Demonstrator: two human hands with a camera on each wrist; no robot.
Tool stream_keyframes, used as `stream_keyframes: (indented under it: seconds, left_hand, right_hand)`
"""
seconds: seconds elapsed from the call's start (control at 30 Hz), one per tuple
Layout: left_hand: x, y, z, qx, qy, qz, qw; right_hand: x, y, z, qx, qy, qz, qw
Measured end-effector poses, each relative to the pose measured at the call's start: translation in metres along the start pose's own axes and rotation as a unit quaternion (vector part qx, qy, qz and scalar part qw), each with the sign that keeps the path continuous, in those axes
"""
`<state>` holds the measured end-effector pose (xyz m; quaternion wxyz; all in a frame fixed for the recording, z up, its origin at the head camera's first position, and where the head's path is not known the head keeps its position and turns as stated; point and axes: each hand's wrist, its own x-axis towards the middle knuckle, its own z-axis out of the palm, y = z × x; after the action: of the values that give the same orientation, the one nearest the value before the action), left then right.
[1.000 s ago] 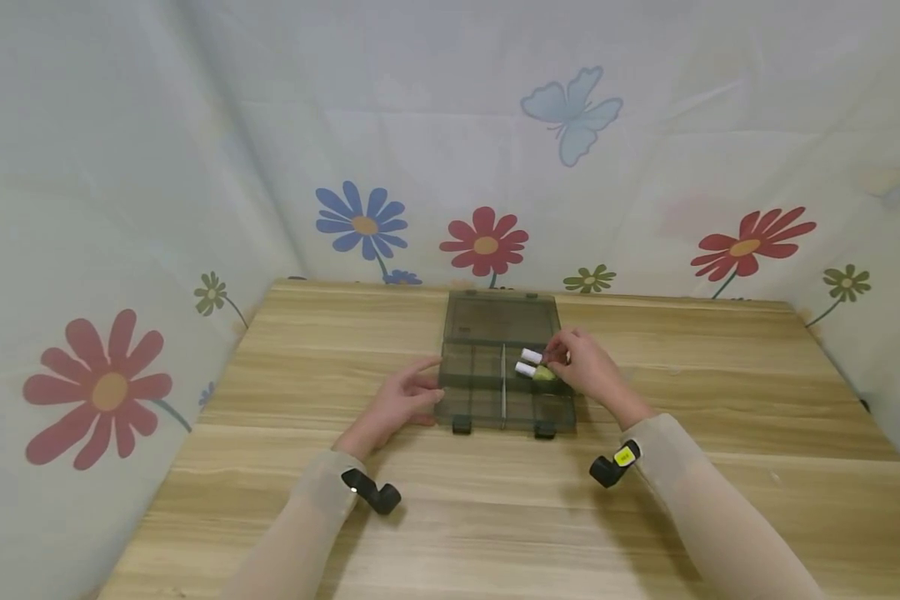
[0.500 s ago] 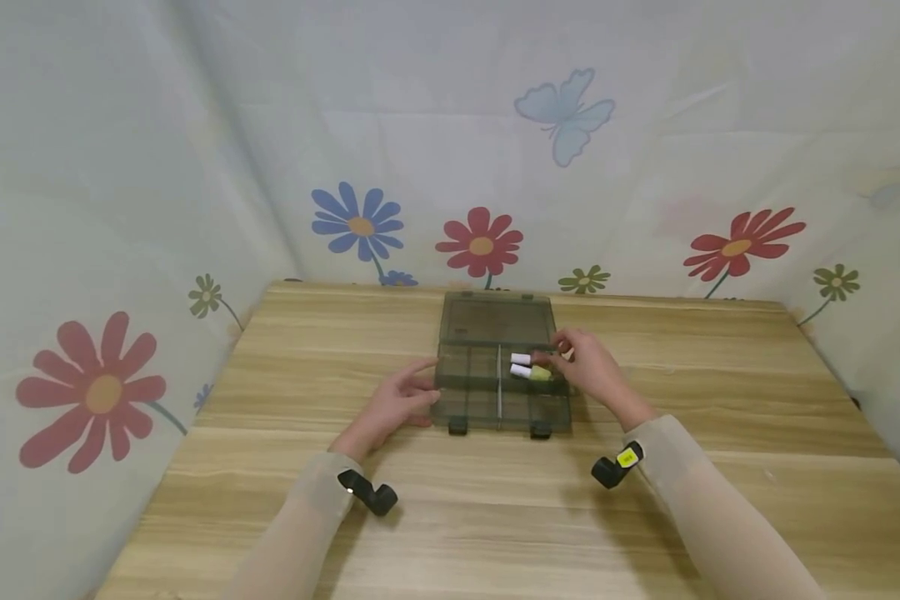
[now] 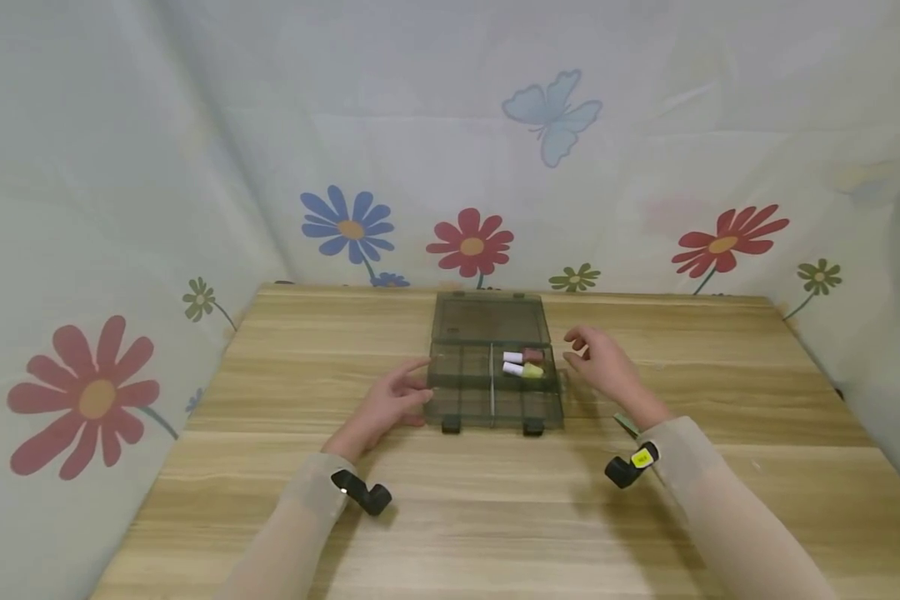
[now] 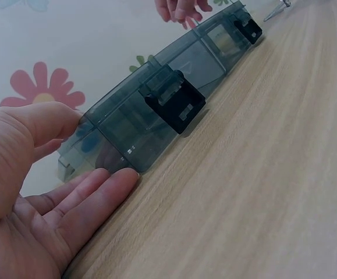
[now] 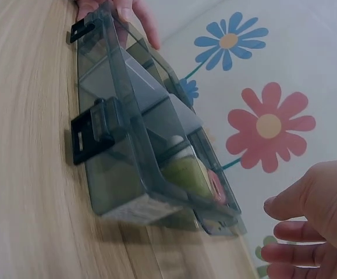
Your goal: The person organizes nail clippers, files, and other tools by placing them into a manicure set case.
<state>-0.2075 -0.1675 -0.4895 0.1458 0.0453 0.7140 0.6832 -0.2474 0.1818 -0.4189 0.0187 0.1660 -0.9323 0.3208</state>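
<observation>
1. The right hand [image 3: 606, 364], just right of the case [image 3: 461, 404], was empty, loosely spread; the left hand [image 3: 386, 403] touched its left end, fingers relaxed;
2. Red bottle [image 3: 532, 356] and yellow-green bottle [image 3: 532, 371] lay in the case's rear right; probably light, rigid, slick; white caps [image 3: 512, 368] offered the best pinch.

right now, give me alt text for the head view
A tinted plastic compartment box lies open on a wooden table, holding a dark red bottle and a yellow-green bottle, both white-capped, right of its divider. A person's left grip holds the box's left side; the right grip is apart, to its right.
</observation>
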Motion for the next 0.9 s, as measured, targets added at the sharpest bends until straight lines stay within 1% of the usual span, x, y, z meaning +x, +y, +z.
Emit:
stream_keyframes:
  seconds: [0.27,0.5,0.67,0.77,0.9]
  left_hand:
    - [0.002,0.000,-0.002,0.005,-0.006,0.002,1.0000]
    - [0.003,-0.003,0.000,0.003,-0.009,0.001,1.0000]
    - [0.001,-0.003,0.000,0.003,-0.005,0.006,1.0000]
    - [-0.004,0.006,0.001,0.004,-0.014,0.002,0.9999]
    - [-0.010,0.018,0.004,0.009,-0.030,-0.004,0.9995]
  right_hand:
    - [-0.011,0.011,-0.007,0.010,0.012,-0.013,1.000]
    - [-0.029,0.018,-0.012,0.020,0.018,0.016,1.000]
    - [-0.043,0.025,-0.013,0.024,0.008,0.036,0.999]
    - [-0.050,0.032,-0.011,0.028,0.006,0.043,0.999]
    - [-0.059,0.039,-0.010,0.028,0.015,0.039,0.999]
